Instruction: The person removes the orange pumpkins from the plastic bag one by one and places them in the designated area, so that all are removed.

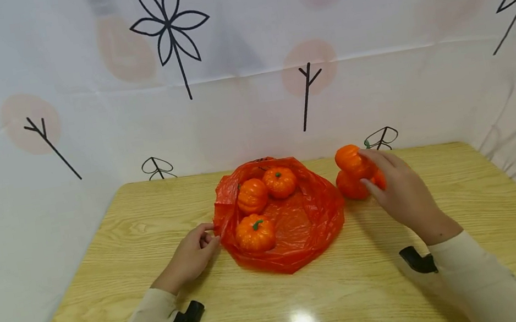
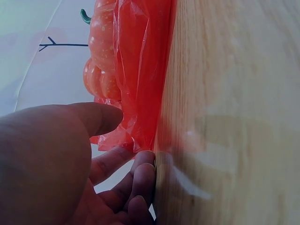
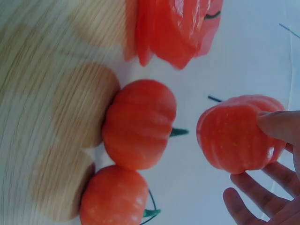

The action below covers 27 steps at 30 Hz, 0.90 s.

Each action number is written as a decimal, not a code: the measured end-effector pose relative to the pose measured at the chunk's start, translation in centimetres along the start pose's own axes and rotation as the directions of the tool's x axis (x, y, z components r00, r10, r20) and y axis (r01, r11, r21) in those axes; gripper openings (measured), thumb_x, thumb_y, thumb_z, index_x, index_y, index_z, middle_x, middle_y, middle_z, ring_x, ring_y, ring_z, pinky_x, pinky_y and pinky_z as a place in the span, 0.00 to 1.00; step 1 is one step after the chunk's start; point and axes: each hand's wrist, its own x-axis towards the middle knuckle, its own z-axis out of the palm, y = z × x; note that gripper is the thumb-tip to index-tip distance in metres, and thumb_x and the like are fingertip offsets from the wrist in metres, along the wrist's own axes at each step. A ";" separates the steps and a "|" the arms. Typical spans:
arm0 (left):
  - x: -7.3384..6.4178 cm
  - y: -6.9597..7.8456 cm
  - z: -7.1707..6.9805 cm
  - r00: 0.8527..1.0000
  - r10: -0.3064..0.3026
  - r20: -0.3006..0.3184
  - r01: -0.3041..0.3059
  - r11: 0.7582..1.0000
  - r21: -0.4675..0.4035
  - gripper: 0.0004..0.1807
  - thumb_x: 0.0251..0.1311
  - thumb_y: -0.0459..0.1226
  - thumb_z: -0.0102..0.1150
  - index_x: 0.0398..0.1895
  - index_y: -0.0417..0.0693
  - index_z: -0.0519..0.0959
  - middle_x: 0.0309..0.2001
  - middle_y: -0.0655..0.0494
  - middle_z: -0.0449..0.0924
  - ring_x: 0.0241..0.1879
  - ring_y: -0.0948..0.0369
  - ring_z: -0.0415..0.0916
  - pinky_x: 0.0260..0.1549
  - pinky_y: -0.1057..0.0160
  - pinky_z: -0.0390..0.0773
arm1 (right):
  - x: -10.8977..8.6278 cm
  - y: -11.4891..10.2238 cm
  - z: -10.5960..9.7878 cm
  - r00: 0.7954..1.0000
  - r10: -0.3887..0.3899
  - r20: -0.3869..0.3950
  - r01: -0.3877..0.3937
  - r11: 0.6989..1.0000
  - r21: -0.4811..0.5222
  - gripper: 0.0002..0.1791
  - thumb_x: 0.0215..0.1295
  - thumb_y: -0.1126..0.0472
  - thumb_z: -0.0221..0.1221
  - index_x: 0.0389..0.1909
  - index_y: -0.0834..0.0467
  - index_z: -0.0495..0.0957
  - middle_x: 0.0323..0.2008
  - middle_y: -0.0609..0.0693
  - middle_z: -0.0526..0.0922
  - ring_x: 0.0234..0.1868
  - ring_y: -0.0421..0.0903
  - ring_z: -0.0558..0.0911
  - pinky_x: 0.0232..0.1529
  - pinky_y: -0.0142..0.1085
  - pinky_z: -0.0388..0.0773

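Observation:
A red plastic bag (image 1: 297,258) lies spread wide on the table, its mouth facing up. Three small orange toy pumpkins sit inside: one at the back (image 1: 280,181), one at the left (image 1: 251,196) and one in front (image 1: 255,233). At the bag's left rim, my left hand (image 1: 193,254) pinches the plastic between thumb and index finger, other fingers curled. My right hand (image 1: 405,194) holds another toy pumpkin (image 3: 239,133) in the air, right of the bag. Below it, two more pumpkins stand on the table, one nearer the bag (image 3: 139,124) and one beyond (image 3: 115,197).
The wooden table (image 1: 241,319) reaches back to a white patterned cloth (image 1: 241,113) hung behind and at both sides. A black strap end (image 1: 188,316) sticks out at the left sleeve, and another (image 1: 418,259) at the right.

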 end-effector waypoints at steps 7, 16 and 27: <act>-0.1 0.2 -0.1 1.000 -0.010 0.004 0.010 1.000 0.002 0.20 0.73 0.41 0.55 0.63 0.43 0.73 0.37 0.53 0.74 0.34 0.60 0.68 0.38 0.63 0.70 | 0.1 0.8 -0.5 0.997 0.072 0.004 -0.072 0.997 -0.006 0.39 0.55 0.74 0.69 0.69 0.62 0.67 0.59 0.67 0.74 0.58 0.69 0.74 0.54 0.64 0.74; -0.3 0.2 -0.1 1.000 -0.012 0.005 0.012 1.000 0.003 0.19 0.73 0.41 0.54 0.63 0.43 0.73 0.38 0.53 0.74 0.35 0.60 0.68 0.39 0.62 0.70 | 0.0 1.6 -1.2 0.986 0.165 -0.002 -0.165 0.986 -0.014 0.38 0.57 0.72 0.67 0.70 0.64 0.66 0.61 0.70 0.74 0.59 0.71 0.73 0.54 0.66 0.72; -0.2 0.0 -0.1 1.000 0.001 0.006 -0.001 1.000 0.009 0.20 0.73 0.42 0.54 0.63 0.43 0.73 0.38 0.53 0.74 0.34 0.60 0.68 0.38 0.62 0.70 | -0.2 3.4 -1.8 0.975 0.217 -0.055 -0.219 0.975 -0.030 0.36 0.58 0.72 0.66 0.68 0.65 0.67 0.59 0.72 0.75 0.58 0.72 0.73 0.55 0.66 0.71</act>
